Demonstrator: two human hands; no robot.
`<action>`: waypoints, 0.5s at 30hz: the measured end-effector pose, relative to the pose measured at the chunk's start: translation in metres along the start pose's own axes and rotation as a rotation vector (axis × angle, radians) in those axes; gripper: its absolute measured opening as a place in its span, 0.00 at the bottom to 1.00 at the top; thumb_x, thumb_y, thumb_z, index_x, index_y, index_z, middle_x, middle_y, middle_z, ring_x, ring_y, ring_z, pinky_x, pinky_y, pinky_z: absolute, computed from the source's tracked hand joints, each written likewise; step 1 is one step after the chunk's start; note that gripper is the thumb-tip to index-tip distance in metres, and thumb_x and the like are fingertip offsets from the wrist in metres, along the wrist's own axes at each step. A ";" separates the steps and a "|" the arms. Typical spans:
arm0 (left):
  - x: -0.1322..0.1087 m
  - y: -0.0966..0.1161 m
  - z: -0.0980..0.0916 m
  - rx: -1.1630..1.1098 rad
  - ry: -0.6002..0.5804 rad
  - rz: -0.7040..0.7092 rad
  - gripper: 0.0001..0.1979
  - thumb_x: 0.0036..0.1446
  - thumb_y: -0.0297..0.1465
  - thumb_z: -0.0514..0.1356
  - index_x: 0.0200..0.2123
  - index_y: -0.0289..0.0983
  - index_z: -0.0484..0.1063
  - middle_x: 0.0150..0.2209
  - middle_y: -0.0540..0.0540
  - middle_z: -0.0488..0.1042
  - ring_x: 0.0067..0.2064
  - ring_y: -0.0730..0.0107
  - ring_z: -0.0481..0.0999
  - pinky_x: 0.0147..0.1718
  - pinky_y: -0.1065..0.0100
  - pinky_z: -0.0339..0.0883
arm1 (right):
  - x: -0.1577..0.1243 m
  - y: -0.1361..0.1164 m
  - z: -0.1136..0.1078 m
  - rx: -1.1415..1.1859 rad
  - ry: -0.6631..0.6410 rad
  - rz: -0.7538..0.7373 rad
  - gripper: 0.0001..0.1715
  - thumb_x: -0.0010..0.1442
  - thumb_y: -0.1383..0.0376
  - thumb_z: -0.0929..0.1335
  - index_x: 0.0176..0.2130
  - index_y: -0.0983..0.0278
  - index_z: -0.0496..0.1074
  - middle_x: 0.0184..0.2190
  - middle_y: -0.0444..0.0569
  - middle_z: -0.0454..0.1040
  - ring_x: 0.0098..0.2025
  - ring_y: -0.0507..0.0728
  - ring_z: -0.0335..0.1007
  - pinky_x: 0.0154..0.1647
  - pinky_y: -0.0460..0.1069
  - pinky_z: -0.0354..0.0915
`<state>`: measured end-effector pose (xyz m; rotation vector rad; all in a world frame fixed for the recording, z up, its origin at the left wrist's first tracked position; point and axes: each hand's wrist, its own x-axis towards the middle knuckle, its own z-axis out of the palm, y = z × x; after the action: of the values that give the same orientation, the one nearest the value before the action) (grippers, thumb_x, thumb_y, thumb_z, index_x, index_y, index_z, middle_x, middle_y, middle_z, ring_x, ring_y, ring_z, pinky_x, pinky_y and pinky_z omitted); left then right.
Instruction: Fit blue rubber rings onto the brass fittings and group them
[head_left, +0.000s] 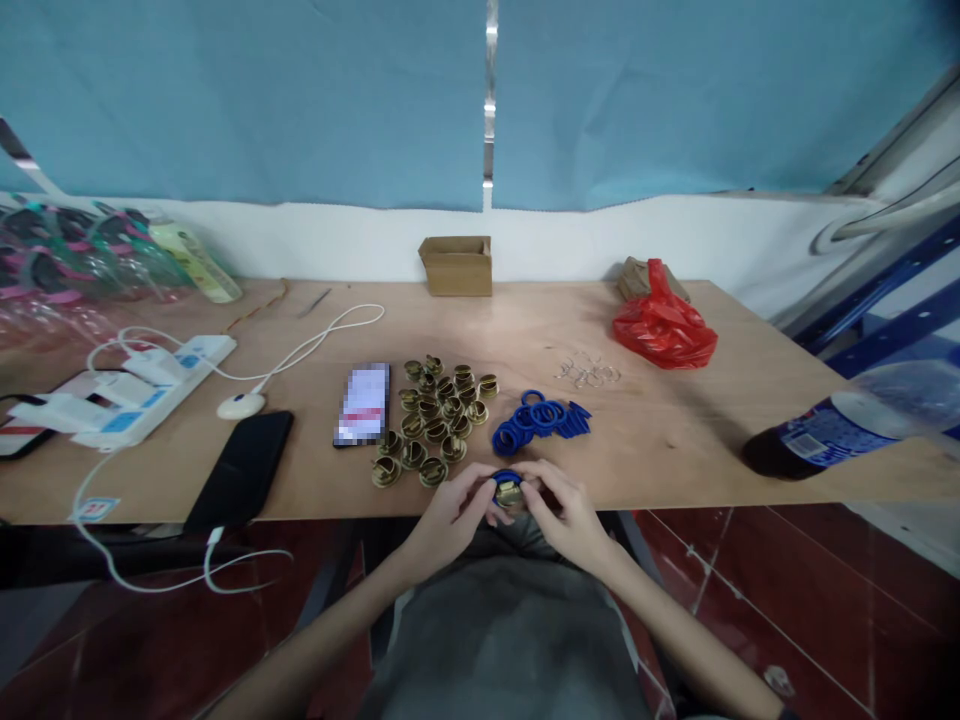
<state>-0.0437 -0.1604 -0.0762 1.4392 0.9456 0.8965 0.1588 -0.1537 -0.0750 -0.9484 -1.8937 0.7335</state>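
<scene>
Both of my hands meet at the table's front edge around one round brass-coloured metal part (pixel 509 493) with a blue ring (pixel 506 476) at its upper rim. My left hand (pixel 459 508) pinches it from the left side, and my right hand (pixel 564 508) grips it from the right, thumbs towards me. Whether the ring is fully seated on the part I cannot tell. Just beyond my hands lies a pile of blue rings (pixel 541 417). To its left spreads a cluster of similar brass-coloured round parts (pixel 435 420), each with a raised bar across it.
Left of the parts lie a lit phone (pixel 363 404), a dark phone (pixel 244 465) and a power strip (pixel 161 390) with white cables. Thin wire rings (pixel 587 371), a red plastic bag (pixel 664 322) and a lying cola bottle (pixel 825 435) are rightward. A cardboard box (pixel 459 273) stands behind.
</scene>
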 end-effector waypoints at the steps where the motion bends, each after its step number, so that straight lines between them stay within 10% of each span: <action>1: 0.000 0.000 0.000 0.011 0.002 0.001 0.14 0.71 0.39 0.52 0.46 0.37 0.72 0.35 0.47 0.80 0.35 0.64 0.84 0.36 0.67 0.75 | 0.000 0.001 -0.001 0.015 -0.027 0.014 0.11 0.72 0.64 0.63 0.50 0.61 0.73 0.36 0.49 0.76 0.36 0.55 0.74 0.39 0.49 0.71; 15: 0.001 -0.005 0.003 0.019 0.002 -0.046 0.15 0.71 0.41 0.52 0.41 0.37 0.71 0.32 0.48 0.80 0.34 0.65 0.85 0.32 0.69 0.73 | 0.000 0.009 -0.001 0.068 -0.120 0.095 0.13 0.73 0.60 0.61 0.39 0.62 0.70 0.27 0.44 0.71 0.29 0.54 0.70 0.33 0.49 0.64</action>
<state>-0.0411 -0.1605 -0.0817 1.4272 0.9868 0.8571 0.1624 -0.1486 -0.0821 -0.9757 -1.9245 0.9245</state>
